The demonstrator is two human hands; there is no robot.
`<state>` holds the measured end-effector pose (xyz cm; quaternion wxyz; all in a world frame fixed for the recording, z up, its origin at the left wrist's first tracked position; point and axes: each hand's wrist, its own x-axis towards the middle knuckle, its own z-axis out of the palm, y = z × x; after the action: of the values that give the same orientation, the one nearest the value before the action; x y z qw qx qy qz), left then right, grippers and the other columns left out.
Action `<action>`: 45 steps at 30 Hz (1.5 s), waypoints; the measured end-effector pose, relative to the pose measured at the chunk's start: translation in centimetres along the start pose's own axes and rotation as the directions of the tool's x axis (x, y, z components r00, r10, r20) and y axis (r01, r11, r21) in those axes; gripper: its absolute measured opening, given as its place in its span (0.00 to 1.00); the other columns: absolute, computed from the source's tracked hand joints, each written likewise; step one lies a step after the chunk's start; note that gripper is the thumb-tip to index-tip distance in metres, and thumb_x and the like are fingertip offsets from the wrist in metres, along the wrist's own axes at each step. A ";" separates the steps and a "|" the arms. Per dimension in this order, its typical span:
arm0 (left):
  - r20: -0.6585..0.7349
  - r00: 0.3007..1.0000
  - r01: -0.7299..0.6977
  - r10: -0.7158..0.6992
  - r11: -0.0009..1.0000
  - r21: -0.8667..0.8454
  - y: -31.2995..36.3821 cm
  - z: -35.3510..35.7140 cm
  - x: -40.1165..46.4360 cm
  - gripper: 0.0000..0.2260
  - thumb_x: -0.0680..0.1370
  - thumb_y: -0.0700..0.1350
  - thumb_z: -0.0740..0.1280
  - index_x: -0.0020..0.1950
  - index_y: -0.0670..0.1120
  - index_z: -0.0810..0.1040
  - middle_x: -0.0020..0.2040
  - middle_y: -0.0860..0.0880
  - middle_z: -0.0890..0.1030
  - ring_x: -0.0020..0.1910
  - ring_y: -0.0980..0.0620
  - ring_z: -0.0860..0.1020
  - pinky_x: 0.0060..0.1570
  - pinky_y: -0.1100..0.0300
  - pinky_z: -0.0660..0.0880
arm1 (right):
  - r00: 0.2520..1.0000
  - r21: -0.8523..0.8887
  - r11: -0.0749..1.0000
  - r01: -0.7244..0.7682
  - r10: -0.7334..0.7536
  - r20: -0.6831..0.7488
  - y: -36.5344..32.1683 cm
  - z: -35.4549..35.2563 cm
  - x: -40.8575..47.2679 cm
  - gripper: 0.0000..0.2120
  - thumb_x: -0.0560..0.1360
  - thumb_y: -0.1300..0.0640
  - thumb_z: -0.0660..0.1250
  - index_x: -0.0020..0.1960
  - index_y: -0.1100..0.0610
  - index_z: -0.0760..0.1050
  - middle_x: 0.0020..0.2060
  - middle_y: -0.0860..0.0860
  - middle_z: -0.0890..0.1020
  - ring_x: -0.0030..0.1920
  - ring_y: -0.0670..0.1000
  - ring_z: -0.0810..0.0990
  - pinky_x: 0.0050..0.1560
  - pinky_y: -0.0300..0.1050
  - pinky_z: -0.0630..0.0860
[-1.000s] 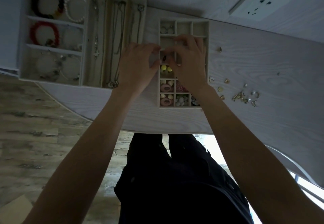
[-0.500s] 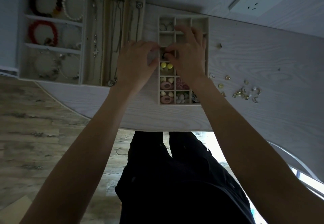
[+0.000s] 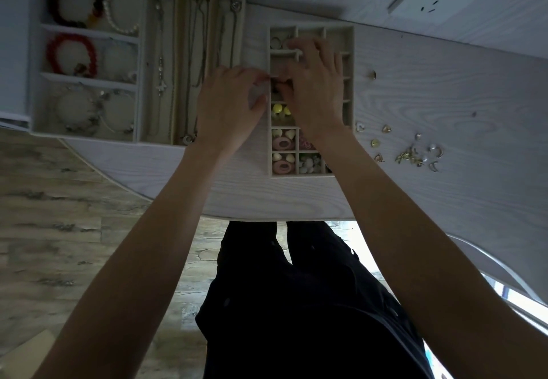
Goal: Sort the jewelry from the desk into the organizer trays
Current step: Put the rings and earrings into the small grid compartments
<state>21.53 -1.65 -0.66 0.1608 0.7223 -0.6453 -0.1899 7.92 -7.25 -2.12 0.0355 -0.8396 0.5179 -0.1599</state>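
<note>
My left hand (image 3: 229, 105) and right hand (image 3: 315, 87) are pinching a small dark piece (image 3: 277, 87) over the small tray (image 3: 351, 61), whose 6 o'clock compartments are holding colored earrings (image 3: 281, 142). Loose jewelry (image 3: 410, 154) is lying at 3 o'clock.

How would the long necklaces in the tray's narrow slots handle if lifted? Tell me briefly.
The necklaces look like thin chains lying in loose, uneven lines, so they would probably hang limp. Several share a slot, so they may snag or tangle. Small pendants suggest they are light, with a slightly weighted end that could swing.
</note>
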 end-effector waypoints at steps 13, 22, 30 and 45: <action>-0.025 0.998 0.052 -0.053 0.998 -0.039 0.9 -0.2 1.1 0.11 0.79 0.51 0.62 0.58 0.50 0.77 0.54 0.52 0.80 0.57 0.50 0.73 0.56 0.57 0.66 | 0.980 0.034 0.984 -0.174 0.170 0.103 0.0 -0.8 -0.7 0.03 0.66 0.52 0.72 0.36 0.51 0.84 0.61 0.50 0.77 0.63 0.59 0.70 0.59 0.51 0.64; -0.014 0.998 0.066 -0.067 0.994 -0.092 0.7 0.0 1.6 0.11 0.77 0.50 0.65 0.58 0.51 0.78 0.52 0.55 0.81 0.54 0.50 0.74 0.54 0.57 0.67 | 0.942 0.137 0.934 -0.329 0.316 0.109 -0.3 0.2 -0.8 0.04 0.65 0.48 0.74 0.37 0.48 0.84 0.64 0.48 0.75 0.67 0.57 0.66 0.63 0.47 0.54; -0.014 0.997 0.067 -0.070 0.990 -0.124 0.3 0.2 1.5 0.11 0.77 0.50 0.66 0.58 0.52 0.78 0.52 0.56 0.81 0.53 0.51 0.74 0.54 0.58 0.67 | 0.954 0.104 0.949 -0.298 0.292 0.068 -0.7 0.1 -0.7 0.02 0.65 0.52 0.75 0.34 0.49 0.83 0.63 0.49 0.76 0.66 0.57 0.68 0.61 0.49 0.58; -0.084 0.996 -0.036 0.030 0.997 -0.073 1.4 0.3 -2.1 0.09 0.75 0.48 0.68 0.53 0.47 0.78 0.48 0.50 0.81 0.50 0.50 0.74 0.47 0.65 0.62 | 0.896 0.417 0.819 -0.394 0.443 -0.024 4.2 -6.7 -8.5 0.07 0.72 0.61 0.68 0.50 0.59 0.80 0.46 0.52 0.81 0.45 0.48 0.78 0.46 0.30 0.70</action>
<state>19.92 0.28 -0.15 0.2174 0.7122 -0.6424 -0.1810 -1.21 -0.95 1.32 0.2101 -0.6685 0.6468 -0.3010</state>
